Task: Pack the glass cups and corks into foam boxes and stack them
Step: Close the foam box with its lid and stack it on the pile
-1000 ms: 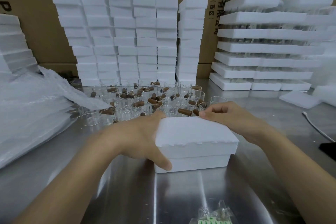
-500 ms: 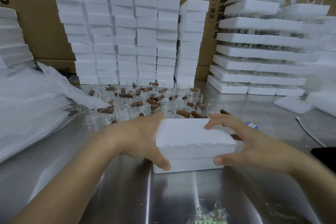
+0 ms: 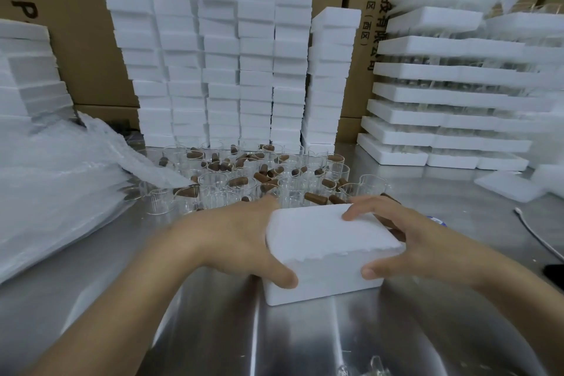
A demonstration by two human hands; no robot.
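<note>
A closed white foam box [image 3: 326,250] sits on the steel table in front of me, its lid on. My left hand [image 3: 238,241] grips its left side, thumb curled on the front face. My right hand [image 3: 418,244] grips the right side, fingers over the lid's far corner and thumb on the front. Behind the box stand several clear glass cups [image 3: 293,189] with brown corks [image 3: 316,198] lying in and among them.
Tall stacks of foam boxes [image 3: 222,55] line the back, against cardboard cartons. Foam trays [image 3: 442,101] holding glassware are stacked at the right. A plastic bag of foam [image 3: 55,189] lies at the left. A white cable [image 3: 534,232] and a loose foam lid [image 3: 509,186] lie right.
My right hand moved from the lid's far edge down to the box's right side and now grips it. The left hand kept its hold.
</note>
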